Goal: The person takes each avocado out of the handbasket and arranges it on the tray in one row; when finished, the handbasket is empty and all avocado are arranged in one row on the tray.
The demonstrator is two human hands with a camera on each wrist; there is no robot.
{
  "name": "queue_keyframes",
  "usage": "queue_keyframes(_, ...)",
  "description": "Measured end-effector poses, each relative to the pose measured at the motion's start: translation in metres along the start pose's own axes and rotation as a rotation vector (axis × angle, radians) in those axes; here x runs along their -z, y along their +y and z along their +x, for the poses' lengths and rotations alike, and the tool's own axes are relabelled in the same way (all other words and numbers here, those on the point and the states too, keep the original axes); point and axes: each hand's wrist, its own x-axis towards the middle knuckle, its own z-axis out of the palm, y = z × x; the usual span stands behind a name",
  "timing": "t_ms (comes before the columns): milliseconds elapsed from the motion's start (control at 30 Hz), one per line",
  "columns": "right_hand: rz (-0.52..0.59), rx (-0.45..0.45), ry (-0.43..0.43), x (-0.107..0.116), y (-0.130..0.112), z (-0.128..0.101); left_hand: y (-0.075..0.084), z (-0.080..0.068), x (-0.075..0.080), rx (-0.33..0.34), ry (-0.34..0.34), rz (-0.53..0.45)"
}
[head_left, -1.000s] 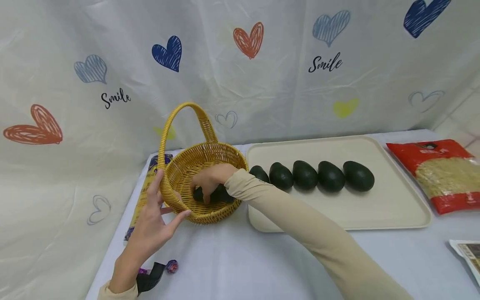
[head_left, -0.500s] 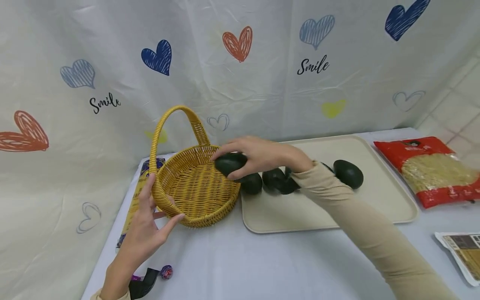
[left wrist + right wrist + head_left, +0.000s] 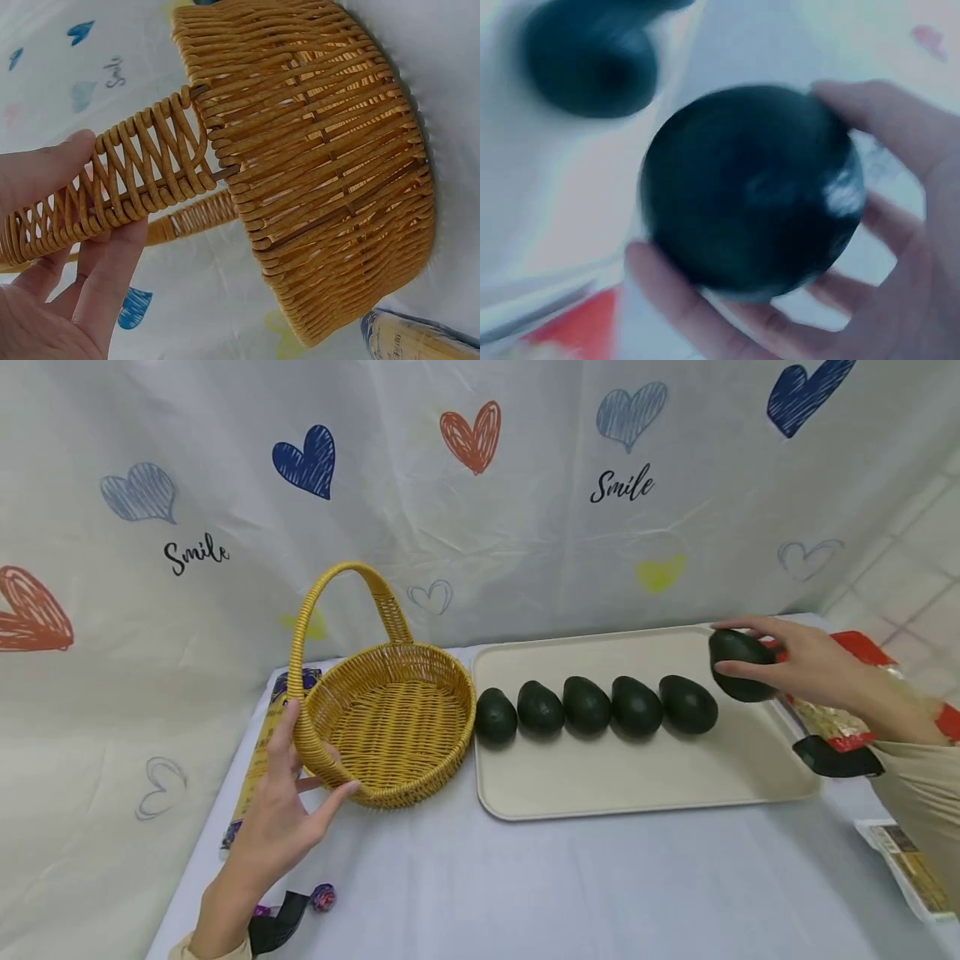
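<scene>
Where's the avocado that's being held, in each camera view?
Head: held avocado at the right, in the right hand, over the tray end.
Left wrist: not in view; only the basket.
Right wrist: center.
Shared landmark: the end avocado of the row.

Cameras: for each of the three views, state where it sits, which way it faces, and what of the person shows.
Head: worn on the head, looking forward and down at the table; shows the left hand holding the basket, the right hand gripping an avocado over the tray.
Left wrist: on the left wrist, facing the basket's side; fingers show on the handle.
Right wrist: on the right wrist, facing the held avocado; fingers show.
Shared: head and left wrist both show the basket; head and right wrist both show the held avocado.
</scene>
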Motion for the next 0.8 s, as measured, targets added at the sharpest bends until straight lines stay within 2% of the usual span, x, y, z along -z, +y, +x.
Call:
queue_keyframes(100, -0.027, -0.067, -0.054, -0.002, 0.026, -0.007, 0.001, -0.004, 0.001, 0.017, 0.006, 0.002)
queue_keyframes(200, -0.04, -0.1, -0.11, -0.012, 0.037, -0.009, 0.002, -0.007, 0.001, 0.025, 0.016, 0.012)
queue_keyframes(633, 0.066, -0.185, -0.195, -0.031, 0.055, 0.006, 0.0, -0.005, -0.007, 0.061, 0.043, 0.007)
queue_keyframes(800, 0.097, -0.174, -0.189, -0.032, 0.06, 0.008, 0.001, -0.003, -0.007, 0.068, 0.034, 0.016)
